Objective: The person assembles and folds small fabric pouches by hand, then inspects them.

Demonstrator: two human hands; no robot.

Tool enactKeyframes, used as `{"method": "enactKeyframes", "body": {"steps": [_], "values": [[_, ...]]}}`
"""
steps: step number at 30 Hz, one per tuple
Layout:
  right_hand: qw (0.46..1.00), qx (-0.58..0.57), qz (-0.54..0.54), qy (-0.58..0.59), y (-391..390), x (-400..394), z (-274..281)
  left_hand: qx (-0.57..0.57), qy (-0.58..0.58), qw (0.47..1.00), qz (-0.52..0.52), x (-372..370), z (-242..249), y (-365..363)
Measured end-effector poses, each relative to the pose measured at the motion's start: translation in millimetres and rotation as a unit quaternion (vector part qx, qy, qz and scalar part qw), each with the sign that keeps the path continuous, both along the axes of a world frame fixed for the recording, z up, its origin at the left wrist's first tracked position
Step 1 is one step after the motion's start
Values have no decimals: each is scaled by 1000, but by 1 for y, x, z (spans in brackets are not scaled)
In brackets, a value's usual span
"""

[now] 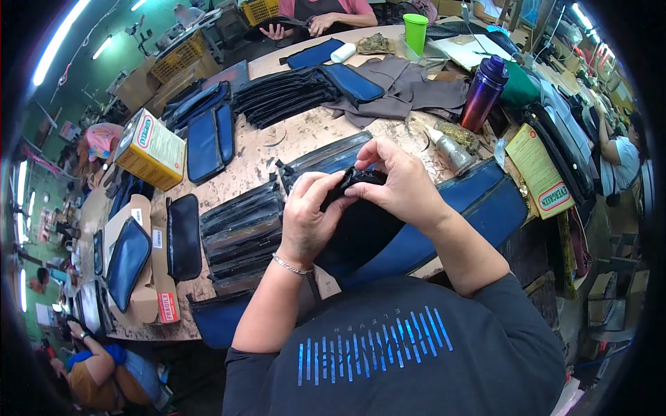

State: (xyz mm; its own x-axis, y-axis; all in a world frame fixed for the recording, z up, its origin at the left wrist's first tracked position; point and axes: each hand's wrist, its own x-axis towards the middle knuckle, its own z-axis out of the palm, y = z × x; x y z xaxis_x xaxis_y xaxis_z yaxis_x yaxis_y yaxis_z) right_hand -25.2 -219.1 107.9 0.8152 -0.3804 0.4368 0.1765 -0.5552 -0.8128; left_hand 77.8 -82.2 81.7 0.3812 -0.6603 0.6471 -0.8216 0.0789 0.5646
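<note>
My left hand (pixel 305 218), with a chain bracelet at the wrist, is closed with its fingers pinching the edge of a black pouch-like piece (pixel 357 239). Close beside it, my right hand (pixel 399 184) pinches the same edge between thumb and fingers. The black piece hangs below my hands, and its lower part meets my dark shirt. Under and to the right of it lies a long blue panel with black edging (pixel 472 215). Left of my left hand are stacked dark strips (pixel 239 236).
A yellow Evergreen can (pixel 149 149) stands left; another (pixel 541 170) is at right. Farther back are a pile of black pieces (pixel 284 97), grey cloth (pixel 402 87), a purple bottle (pixel 484 93) and a green cup (pixel 415 35). A co-worker (pixel 326 17) sits opposite.
</note>
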Motion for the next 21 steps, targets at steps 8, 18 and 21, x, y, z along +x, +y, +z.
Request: {"method": "enactKeyframes", "body": {"steps": [8, 18, 21], "values": [[992, -104, 36, 63, 3, -24, 15, -114, 48, 992, -2, -9, 1, 13], [920, 358, -19, -157, -58, -17, 11, -76, -112, 989, 56, -14, 30, 54], [903, 352, -105, -225, -121, 14, 16, -34, -41, 992, 115, -5, 13, 75]]}}
